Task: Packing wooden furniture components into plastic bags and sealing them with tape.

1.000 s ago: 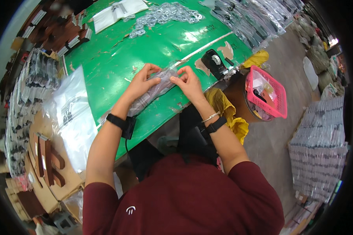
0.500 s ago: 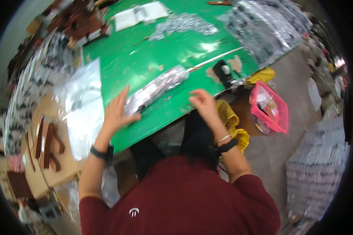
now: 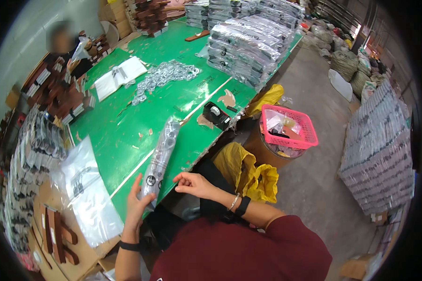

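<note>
A long package in clear printed plastic lies slantwise on the near part of the green table, its near end toward me. My left hand is closed about that near end, thumb across the top and fingers along the left side. Right of the package, my right hand hovers near the table's edge, fingers curled in, with nothing visible in them and a gap to the package. Flat clear plastic bags lie to the left of my left hand. A black tape dispenser sits beyond my right hand.
Brown wooden pieces lie on a board at left. A pink basket tops a round bin at right, above a yellow sack. Wrapped stacks stand at the far end. Another person is at the far left.
My view has swung, so more of the room shows. The package now points more directly away from me. My left hand, spread beside it before, has closed on its near end.
</note>
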Available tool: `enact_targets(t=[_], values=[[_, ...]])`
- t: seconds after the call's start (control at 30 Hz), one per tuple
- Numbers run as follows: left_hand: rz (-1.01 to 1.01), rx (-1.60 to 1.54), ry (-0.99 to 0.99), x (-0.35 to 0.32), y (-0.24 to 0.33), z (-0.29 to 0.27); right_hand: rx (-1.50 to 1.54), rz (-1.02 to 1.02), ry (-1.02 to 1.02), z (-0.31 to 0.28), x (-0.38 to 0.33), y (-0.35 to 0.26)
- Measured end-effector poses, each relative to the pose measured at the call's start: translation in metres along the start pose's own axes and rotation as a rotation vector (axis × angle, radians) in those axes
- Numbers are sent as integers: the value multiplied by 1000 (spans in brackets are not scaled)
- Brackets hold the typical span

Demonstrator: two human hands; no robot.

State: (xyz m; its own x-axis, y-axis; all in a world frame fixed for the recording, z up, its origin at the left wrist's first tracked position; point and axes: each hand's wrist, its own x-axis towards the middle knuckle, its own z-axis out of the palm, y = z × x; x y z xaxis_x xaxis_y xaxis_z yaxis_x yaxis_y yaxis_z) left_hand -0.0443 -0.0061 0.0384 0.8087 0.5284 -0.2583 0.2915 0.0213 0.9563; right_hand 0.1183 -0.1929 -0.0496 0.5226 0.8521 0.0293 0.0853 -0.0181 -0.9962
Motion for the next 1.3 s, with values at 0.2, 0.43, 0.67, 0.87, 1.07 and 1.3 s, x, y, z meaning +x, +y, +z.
enact_targets(t=[0.2,0.43,0.67,0.87,1.07,1.3], values=[[-2,-243,-167,-9,30,31,-27,-28,163,-34,-9,-20],[69,-425,-292,10,57,78,237,-110,91,-48,-14,-45],[82,-482,-389,30,60,117,368,-155,137,-67,-24,-43],[162,-503,-370,48,76,161,427,-227,228,-78,-29,-69],[245,-507,-385,59,105,205,447,-290,332,-101,-28,-75],[474,-290,-508,86,130,224,453,-442,436,-155,-20,-108]])
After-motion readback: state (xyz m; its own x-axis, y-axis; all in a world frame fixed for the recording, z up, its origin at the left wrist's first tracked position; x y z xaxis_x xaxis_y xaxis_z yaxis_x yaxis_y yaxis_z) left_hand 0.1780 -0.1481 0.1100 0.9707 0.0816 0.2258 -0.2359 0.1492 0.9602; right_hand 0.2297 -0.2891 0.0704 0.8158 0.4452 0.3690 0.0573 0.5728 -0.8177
